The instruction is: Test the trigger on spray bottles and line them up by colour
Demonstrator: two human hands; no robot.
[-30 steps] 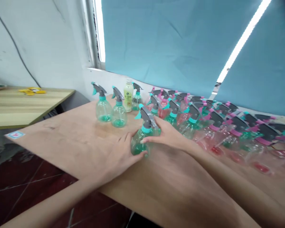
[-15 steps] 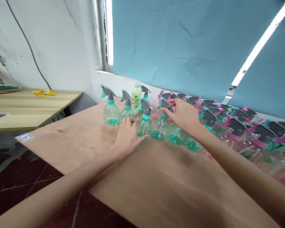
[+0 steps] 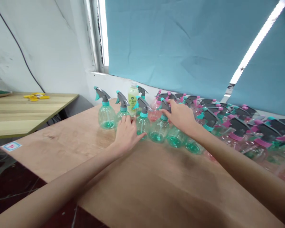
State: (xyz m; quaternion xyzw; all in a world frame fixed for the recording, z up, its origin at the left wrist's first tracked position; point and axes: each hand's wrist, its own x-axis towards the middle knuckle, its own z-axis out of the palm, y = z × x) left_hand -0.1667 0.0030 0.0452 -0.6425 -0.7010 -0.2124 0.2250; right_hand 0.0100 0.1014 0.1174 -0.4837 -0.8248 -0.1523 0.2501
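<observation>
My left hand [image 3: 126, 134] cups the left side of a clear spray bottle [image 3: 143, 123] with a turquoise collar and green base; its thumb reaches across the front. Behind those fingers, another turquoise spray bottle [image 3: 123, 110] is partly hidden. My right hand [image 3: 180, 115] pinches the grey spray head [image 3: 165, 106] of the neighbouring turquoise-collared bottle [image 3: 158, 131] between thumb and fingers. All these bottles stand upright on the wooden table. One more turquoise spray bottle [image 3: 106, 115] stands at the left end of the row.
A pale yellow-green labelled bottle [image 3: 132, 98] stands behind the row. Many pink and turquoise spray bottles [image 3: 237, 129] crowd the right side. The table [image 3: 156, 183] has a sticker [image 3: 11, 146] at its left corner. Yellow items [image 3: 35, 97] lie on a separate desk [image 3: 38, 114].
The view has shifted a little, so the scene sits further left. Both hands keep about the same places at their bottles.
</observation>
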